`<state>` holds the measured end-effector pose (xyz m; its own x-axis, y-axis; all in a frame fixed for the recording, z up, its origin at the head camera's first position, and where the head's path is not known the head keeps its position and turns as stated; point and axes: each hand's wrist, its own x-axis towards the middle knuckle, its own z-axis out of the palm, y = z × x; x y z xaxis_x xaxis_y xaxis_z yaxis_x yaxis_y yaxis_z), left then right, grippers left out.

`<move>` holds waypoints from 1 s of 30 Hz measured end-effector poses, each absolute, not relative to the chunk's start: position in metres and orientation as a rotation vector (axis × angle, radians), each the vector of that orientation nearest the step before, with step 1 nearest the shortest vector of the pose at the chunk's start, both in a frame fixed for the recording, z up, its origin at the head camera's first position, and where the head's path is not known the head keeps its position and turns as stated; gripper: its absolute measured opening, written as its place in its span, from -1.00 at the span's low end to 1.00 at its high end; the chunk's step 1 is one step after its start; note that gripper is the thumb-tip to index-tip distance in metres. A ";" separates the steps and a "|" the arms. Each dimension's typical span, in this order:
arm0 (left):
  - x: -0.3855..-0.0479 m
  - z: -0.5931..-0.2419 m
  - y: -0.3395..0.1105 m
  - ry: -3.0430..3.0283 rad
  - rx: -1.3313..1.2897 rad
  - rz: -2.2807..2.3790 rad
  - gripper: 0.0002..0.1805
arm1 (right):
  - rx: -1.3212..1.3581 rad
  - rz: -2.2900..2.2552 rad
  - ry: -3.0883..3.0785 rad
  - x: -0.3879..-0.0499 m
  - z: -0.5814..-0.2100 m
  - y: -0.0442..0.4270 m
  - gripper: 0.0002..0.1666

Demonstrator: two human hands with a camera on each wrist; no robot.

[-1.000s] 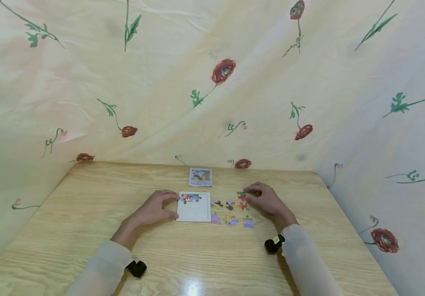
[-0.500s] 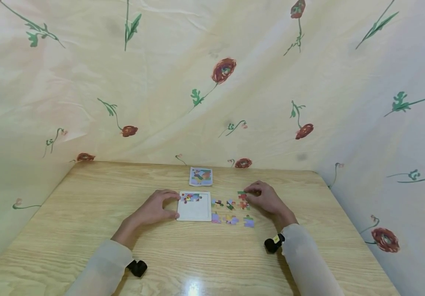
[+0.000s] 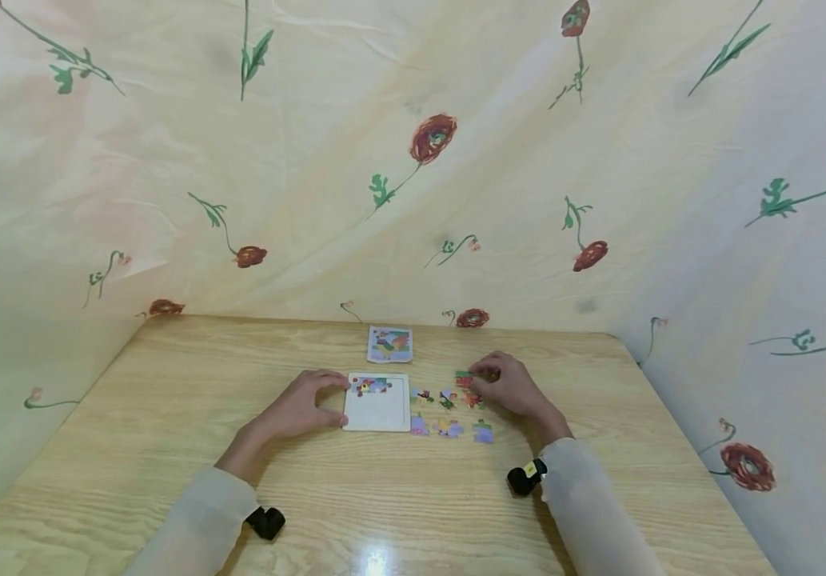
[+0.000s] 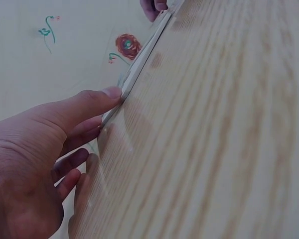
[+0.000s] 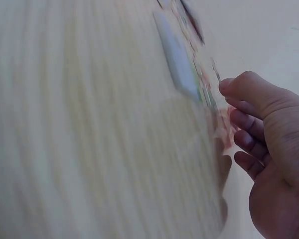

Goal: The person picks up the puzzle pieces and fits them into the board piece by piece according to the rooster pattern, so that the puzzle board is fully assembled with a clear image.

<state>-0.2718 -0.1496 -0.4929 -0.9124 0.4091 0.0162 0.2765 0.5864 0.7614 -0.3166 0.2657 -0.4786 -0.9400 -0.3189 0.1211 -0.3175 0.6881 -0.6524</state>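
A white puzzle tray (image 3: 377, 412) lies on the table, with a few joined pieces (image 3: 371, 386) at its top left. My left hand (image 3: 301, 408) grips the tray's left side between thumb and fingers; the left wrist view shows the thumb of that hand (image 4: 35, 149) on the rim. Right of the tray lie several loose pieces (image 3: 448, 429) in rows. At their top right my right hand (image 3: 512, 386) pinches a red and green piece (image 3: 464, 379). In the right wrist view, the fingers of that hand (image 5: 269, 134) are bent, thumb against forefinger.
A square picture card (image 3: 389, 345) showing a bird lies behind the tray. A flowered cloth (image 3: 297, 192) hangs along the table's back and sides. Black wrist cameras (image 3: 266, 523) sit below both sleeves.
My right hand has moved slightly left, and the red and green piece has shifted left with it. My left hand stays on the tray.
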 end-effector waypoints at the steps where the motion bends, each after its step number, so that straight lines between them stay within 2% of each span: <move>1: -0.272 -0.493 -0.150 2.653 0.577 1.232 -0.35 | -0.551 -1.113 2.882 -0.316 -0.478 0.263 -0.70; 30: -0.272 -0.493 -0.151 2.651 0.579 1.224 -0.36 | -0.610 -1.253 2.794 -0.313 -0.478 0.194 -0.74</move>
